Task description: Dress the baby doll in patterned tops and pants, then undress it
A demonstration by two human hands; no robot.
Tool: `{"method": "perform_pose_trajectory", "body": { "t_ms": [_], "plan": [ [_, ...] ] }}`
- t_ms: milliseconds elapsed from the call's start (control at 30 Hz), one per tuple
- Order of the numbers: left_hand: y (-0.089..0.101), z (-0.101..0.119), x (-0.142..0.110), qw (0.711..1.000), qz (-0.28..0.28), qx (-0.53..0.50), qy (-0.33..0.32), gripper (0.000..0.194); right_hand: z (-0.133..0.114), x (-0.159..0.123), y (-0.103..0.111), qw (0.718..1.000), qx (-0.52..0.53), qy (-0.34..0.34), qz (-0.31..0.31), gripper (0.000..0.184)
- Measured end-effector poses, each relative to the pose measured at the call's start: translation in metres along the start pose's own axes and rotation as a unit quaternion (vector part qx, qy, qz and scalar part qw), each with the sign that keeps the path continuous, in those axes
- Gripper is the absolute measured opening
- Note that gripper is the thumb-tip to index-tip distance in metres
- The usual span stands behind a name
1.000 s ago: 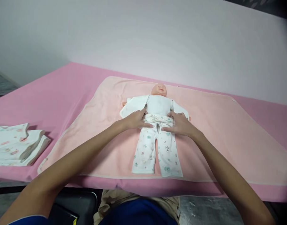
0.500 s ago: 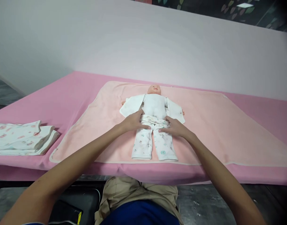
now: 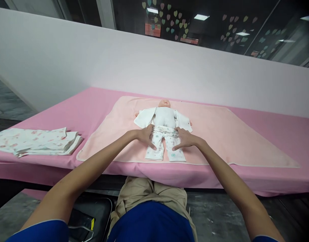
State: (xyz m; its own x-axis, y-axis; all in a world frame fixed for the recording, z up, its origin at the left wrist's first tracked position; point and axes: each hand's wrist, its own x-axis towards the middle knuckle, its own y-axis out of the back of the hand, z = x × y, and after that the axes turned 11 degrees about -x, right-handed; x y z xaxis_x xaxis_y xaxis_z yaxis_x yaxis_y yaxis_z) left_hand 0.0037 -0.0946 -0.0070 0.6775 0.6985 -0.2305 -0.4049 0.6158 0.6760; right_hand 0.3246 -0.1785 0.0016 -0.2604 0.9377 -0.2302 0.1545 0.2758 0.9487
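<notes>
A baby doll [image 3: 164, 103] lies on its back on a peach blanket [image 3: 207, 134], head toward the wall. It has on a white top [image 3: 165, 116], its sleeves spread to both sides. White printed pants [image 3: 155, 154] cover its legs, with the waistband bunched at the middle. My left hand [image 3: 145, 135] rests at the left side of the waistband, thumb spread away from the fingers over the pant leg. At the opposite side, my right hand [image 3: 185, 138] touches the waistband in the same spread shape. The undersides of my fingers are partly hidden.
Folded white printed cloths [image 3: 40, 141] lie on the pink bed cover [image 3: 93, 101] to the left. A pale wall [image 3: 149, 70] rises behind the bed, with dark glass [image 3: 209, 30] above it. A black chair [image 3: 101, 208] stands below, at my left.
My thumbs have spread farther from my fingers and down the pant legs. The waistband looks less bunched. My view has tilted up, showing more of the glass.
</notes>
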Motion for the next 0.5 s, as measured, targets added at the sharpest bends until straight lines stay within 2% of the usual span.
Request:
{"method": "perform_pose_trajectory", "body": {
  "t_ms": [133,233,333,500],
  "plan": [
    [0.004,0.004,-0.004,0.998,-0.048,0.001,0.036,0.168,0.000,0.002,0.001,0.998,0.019,0.006,-0.053,0.160],
    [0.005,0.007,-0.005,0.998,-0.051,0.020,0.038,0.166,0.000,0.002,-0.006,0.999,0.021,0.009,-0.042,0.166],
    [0.004,0.011,-0.008,0.998,-0.046,0.033,0.026,0.156,0.001,-0.003,-0.016,0.998,0.054,0.038,-0.006,0.161],
    [-0.004,0.022,-0.024,0.999,-0.035,0.038,0.002,0.138,0.006,-0.013,-0.027,0.987,0.146,0.053,0.036,0.141]
  ]
}}
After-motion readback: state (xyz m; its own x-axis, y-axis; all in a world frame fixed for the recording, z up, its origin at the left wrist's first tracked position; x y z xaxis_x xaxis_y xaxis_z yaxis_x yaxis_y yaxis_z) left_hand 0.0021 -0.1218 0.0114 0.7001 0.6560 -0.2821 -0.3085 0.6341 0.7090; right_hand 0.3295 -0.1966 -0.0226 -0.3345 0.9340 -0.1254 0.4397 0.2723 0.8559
